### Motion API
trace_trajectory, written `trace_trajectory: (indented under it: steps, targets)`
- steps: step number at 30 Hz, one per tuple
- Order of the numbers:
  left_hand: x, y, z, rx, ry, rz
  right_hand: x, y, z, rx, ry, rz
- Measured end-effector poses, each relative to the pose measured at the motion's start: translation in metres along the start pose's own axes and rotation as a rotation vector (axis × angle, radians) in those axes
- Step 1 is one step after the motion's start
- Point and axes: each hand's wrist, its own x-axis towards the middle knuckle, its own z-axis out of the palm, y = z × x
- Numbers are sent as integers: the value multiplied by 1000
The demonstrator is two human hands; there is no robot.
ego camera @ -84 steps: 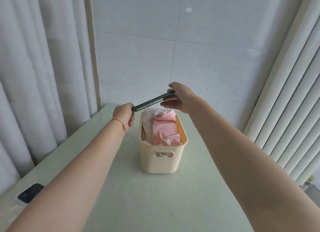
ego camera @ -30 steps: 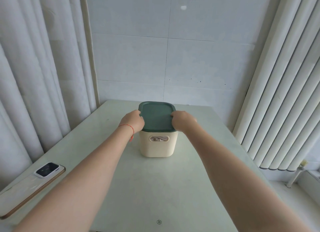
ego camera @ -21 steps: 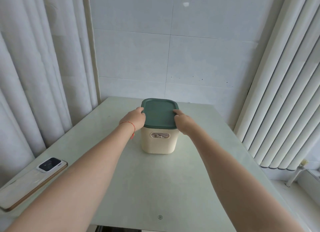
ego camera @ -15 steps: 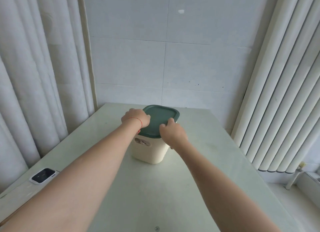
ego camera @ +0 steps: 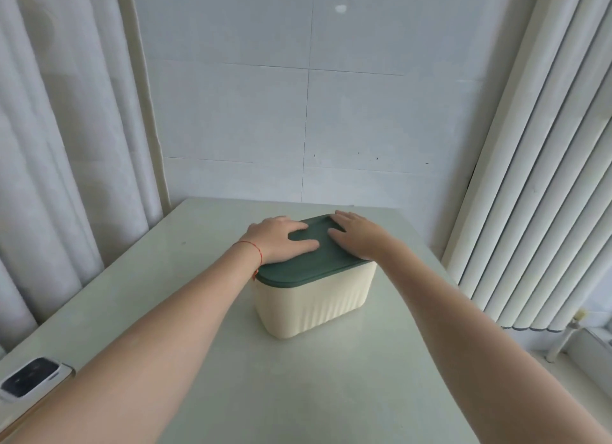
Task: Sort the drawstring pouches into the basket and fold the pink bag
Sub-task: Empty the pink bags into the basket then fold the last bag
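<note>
A cream ribbed basket [ego camera: 314,301] stands on the pale green table [ego camera: 298,377], turned so its long side faces me. A dark green lid [ego camera: 308,261] covers it. My left hand [ego camera: 281,240] lies flat on the left part of the lid, fingers spread. My right hand [ego camera: 356,236] lies flat on the right part, palm down. Neither hand grips anything. The pouches and the pink bag are hidden under the lid.
A phone [ego camera: 31,379] lies at the table's left front edge. White curtains [ego camera: 59,145] hang on the left, and a ribbed white curtain [ego camera: 546,179] hangs on the right. A tiled wall [ego camera: 308,112] stands behind the table.
The lid went from held above the open basket to seated on it. The basket was then turned about a quarter turn. Both hands moved from its edges to lie flat on top.
</note>
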Motion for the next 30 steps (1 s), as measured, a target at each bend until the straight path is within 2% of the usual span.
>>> trace_trajectory:
  steps: [7, 12, 15, 19, 23, 27, 30]
  targets:
    - [-6, 6, -4, 36, -26, 9, 6, -4, -3, 92, -59, 62]
    - [-31, 26, -3, 111, -166, 93, 3, -10, 5, 31, 12, 84]
    - [-29, 17, -18, 132, -125, 117, 2, -14, 3, 22, 13, 155]
    - [-22, -17, -20, 88, -94, 40, 1, -13, 11, 96, 48, 170]
    - [-22, -27, 7, 228, 37, 44, -5, -13, 27, 233, 202, 165]
    - [-23, -29, 9, 248, 72, 69, -9, -14, 31, 379, 331, 137]
    - [-26, -33, 12, 235, 174, 93, -11, -16, 31, 467, 399, 144]
